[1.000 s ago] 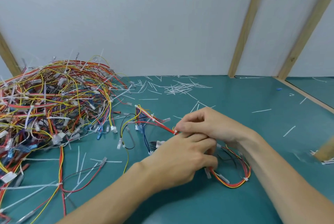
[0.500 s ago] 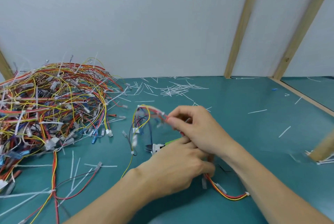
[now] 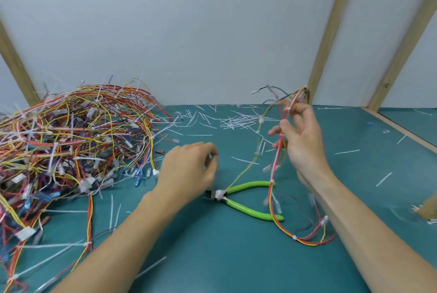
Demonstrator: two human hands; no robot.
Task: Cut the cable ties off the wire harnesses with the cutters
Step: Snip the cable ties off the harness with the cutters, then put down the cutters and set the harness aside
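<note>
Green-handled cutters (image 3: 246,198) under looped harness (image 3: 276,167)

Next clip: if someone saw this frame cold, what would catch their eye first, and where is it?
Most likely the big tangled heap of wire harnesses, red, yellow and white, filling the left of the teal table. Next, the green-handled cutters lying unheld at centre, just right of the left hand. The right hand lifts one harness above the table, with cut white tie scraps strewn behind.
</note>
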